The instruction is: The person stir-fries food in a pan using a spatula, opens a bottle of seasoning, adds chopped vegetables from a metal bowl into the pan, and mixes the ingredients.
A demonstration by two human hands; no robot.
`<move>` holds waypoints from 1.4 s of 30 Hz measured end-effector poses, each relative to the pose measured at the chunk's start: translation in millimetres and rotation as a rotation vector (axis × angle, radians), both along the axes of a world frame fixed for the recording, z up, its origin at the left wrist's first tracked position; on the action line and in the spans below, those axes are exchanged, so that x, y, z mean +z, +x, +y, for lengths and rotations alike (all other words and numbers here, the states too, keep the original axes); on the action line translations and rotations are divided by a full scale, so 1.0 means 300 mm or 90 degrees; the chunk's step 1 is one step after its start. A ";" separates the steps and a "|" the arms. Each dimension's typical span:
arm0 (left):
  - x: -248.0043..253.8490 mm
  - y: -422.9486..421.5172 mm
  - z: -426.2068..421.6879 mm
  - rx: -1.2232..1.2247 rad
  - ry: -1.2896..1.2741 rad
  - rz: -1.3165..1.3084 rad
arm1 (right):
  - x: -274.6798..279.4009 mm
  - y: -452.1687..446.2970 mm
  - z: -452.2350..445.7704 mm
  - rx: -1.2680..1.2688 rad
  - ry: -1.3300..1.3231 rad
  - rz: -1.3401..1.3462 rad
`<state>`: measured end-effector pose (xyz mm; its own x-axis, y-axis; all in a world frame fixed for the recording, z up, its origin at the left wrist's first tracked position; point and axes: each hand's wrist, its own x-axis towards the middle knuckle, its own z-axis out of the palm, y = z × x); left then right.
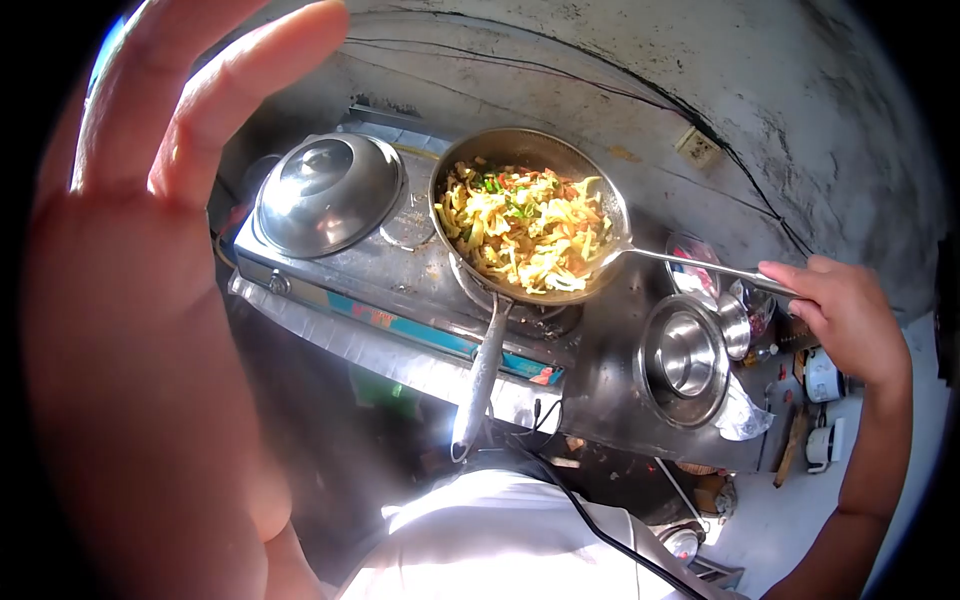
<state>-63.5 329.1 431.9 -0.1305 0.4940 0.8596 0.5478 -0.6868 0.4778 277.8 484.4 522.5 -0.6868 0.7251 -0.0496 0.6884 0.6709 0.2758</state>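
Note:
A frying pan (590,178) full of cooked, shredded yellow vegetables (530,235) with green and red bits sits on the right burner of the stove (400,285). Its long handle (485,370) points toward my body. My right hand (845,315) is wrapped round the handle of a long metal spatula (695,263); its head lies at the pan's right edge against the food, and its shape is partly hidden. Close to the camera, my left hand (140,330) is raised with fingers stretched and slightly bent, holding nothing. It covers the left side of the view.
A domed steel lid (330,195) covers the left burner. Nested metal bowls (685,355) stand right of the stove, beside a crumpled plastic bag (743,410). White pots (824,378) are farther right. Cables run along the wall to a socket (697,147); a black cord (590,510) crosses my shirt.

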 end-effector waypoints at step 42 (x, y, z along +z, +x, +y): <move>-1.734 0.102 -0.989 0.384 -1.089 -0.486 | -0.188 -0.380 0.870 0.013 -0.517 0.147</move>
<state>-33.0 32.4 -88.2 -0.6205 0.3615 -0.6959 -0.1119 0.8375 0.5349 163.7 745.4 466.1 -0.7562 0.5124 -0.4069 0.6539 0.6131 -0.4432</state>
